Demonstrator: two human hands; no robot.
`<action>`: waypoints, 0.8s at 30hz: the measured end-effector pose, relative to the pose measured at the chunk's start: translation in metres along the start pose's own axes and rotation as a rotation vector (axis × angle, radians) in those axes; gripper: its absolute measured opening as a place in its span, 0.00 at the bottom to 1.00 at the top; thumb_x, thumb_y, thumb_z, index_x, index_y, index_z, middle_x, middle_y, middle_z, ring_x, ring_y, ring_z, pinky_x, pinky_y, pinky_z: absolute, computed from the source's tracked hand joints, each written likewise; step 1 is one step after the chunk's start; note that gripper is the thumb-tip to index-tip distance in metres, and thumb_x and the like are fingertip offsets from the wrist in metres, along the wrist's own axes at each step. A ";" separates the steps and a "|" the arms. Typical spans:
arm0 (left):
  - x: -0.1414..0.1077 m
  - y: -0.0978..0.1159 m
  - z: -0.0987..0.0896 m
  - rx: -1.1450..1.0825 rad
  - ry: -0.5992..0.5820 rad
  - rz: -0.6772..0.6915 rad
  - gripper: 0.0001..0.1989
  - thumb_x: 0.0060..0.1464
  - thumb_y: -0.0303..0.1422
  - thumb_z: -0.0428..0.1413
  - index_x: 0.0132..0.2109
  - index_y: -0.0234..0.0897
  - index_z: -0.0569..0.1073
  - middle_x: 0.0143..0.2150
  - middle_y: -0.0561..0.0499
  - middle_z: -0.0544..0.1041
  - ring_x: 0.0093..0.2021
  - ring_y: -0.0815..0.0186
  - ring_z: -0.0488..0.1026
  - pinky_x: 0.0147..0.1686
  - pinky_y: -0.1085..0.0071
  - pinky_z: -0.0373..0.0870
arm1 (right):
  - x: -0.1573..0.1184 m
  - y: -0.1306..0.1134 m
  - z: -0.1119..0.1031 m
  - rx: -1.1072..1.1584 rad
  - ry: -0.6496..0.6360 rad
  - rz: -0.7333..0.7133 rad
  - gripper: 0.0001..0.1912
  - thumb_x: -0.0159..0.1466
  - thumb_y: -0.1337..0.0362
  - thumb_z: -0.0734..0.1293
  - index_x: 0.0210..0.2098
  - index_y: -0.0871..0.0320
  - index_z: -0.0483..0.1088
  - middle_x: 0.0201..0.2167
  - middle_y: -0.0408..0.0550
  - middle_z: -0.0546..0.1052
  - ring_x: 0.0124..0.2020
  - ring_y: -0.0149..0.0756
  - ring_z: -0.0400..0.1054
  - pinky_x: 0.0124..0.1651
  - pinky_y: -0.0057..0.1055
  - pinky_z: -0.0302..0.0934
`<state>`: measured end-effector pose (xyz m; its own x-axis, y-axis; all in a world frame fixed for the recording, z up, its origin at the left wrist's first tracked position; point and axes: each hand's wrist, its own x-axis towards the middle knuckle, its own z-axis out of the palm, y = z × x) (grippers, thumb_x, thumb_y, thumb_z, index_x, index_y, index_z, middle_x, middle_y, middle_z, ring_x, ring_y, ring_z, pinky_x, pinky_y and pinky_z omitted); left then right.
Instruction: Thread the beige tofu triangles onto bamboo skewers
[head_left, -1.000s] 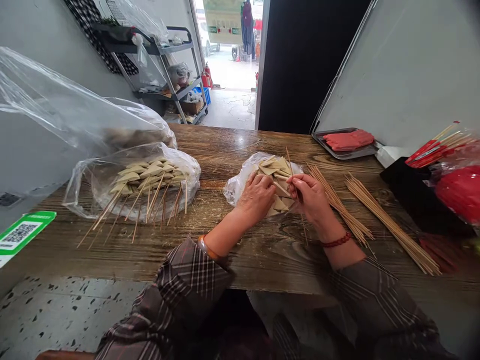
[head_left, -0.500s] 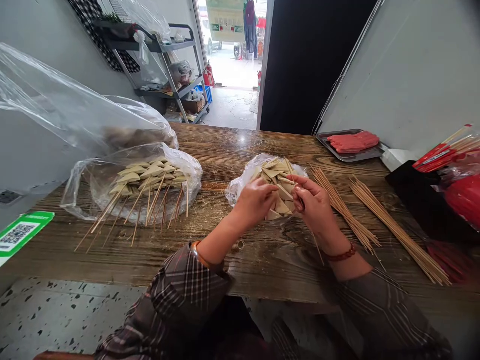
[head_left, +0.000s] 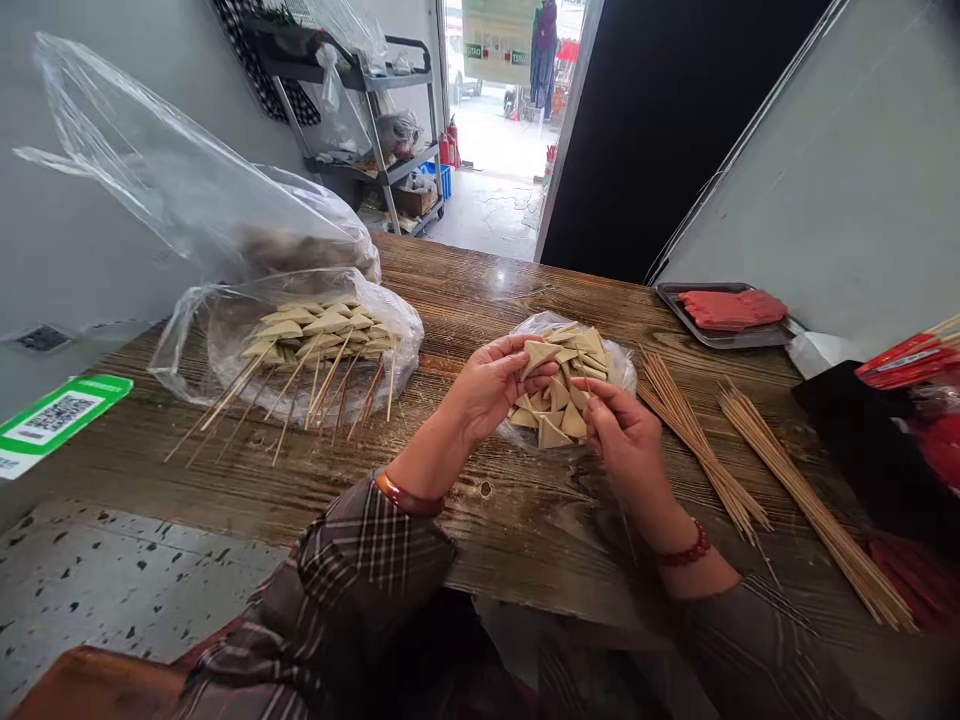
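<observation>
and here we are at the wooden table [head_left: 450, 300], both forearms reaching forward from plaid sleeves and angling in toward each other; the left hand [head_left: 487, 395] is up over the near left side of the tan pile [head_left: 562, 395], palm turned inward, fingers curled and pointing across to the right, and it has a tan triangular piece [head_left: 538, 355] pinched between thumb and fingers, lifted just above the heap; over on the other side, the right hand [head_left: 628, 435] comes in with its wrist bent a little inward, knuckles up, thumb and index finger pressed together on a thin stick [head_left: 628, 525]; the stick's lower length slants down below the palm, faint and blurred, and its upper end is hard to make out; the two hands are close but apart, right above the near part of the pile, which sits on clear plastic [head_left: 624, 368]; an amber bangle [head_left: 409, 498] rides the left wrist, a red bead bracelet [head_left: 686, 550] the right; just right of the right hand lies one stick bundle [head_left: 701, 445], with a second bundle [head_left: 814, 495] farther right; off to the left, skewered tan pieces [head_left: 322, 330] rest in a clear bag [head_left: 405, 325], sticks pointing back toward the person; red slabs [head_left: 731, 308] lie on a dark tray [head_left: 720, 340] at the far right
</observation>
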<state>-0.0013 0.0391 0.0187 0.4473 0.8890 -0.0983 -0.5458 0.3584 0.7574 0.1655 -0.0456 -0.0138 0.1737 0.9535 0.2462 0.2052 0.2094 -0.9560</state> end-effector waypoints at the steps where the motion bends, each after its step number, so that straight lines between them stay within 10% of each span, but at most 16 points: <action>1: -0.001 0.000 0.001 -0.014 -0.005 0.002 0.10 0.55 0.19 0.53 0.44 0.29 0.72 0.35 0.44 0.80 0.35 0.65 0.81 0.41 0.70 0.76 | 0.001 0.001 0.000 0.035 0.007 0.024 0.17 0.67 0.57 0.62 0.49 0.56 0.74 0.20 0.38 0.60 0.19 0.27 0.51 0.21 0.26 0.47; 11: 0.000 -0.014 0.003 -0.096 -0.088 0.025 0.10 0.51 0.16 0.55 0.40 0.31 0.71 0.34 0.48 0.78 0.39 0.63 0.80 0.44 0.67 0.75 | -0.003 0.004 0.006 -0.116 -0.121 -0.062 0.22 0.67 0.59 0.61 0.59 0.53 0.71 0.20 0.40 0.64 0.19 0.30 0.55 0.22 0.29 0.54; 19: 0.002 -0.024 0.003 0.041 -0.047 0.092 0.15 0.43 0.29 0.69 0.40 0.31 0.77 0.36 0.49 0.79 0.32 0.71 0.76 0.34 0.76 0.71 | -0.002 -0.002 0.009 -0.283 -0.072 -0.249 0.20 0.66 0.62 0.62 0.54 0.55 0.75 0.38 0.49 0.81 0.38 0.38 0.74 0.43 0.37 0.70; 24: 0.002 -0.015 0.002 0.064 -0.056 0.055 0.09 0.49 0.29 0.64 0.38 0.29 0.78 0.33 0.45 0.81 0.31 0.69 0.77 0.35 0.74 0.73 | 0.000 0.000 0.005 -0.299 -0.064 -0.212 0.21 0.66 0.63 0.61 0.56 0.58 0.74 0.28 0.45 0.78 0.25 0.32 0.68 0.33 0.32 0.67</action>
<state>0.0089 0.0345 0.0080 0.4582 0.8886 -0.0208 -0.5249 0.2894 0.8004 0.1605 -0.0441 -0.0145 0.0383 0.9094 0.4142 0.5042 0.3403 -0.7937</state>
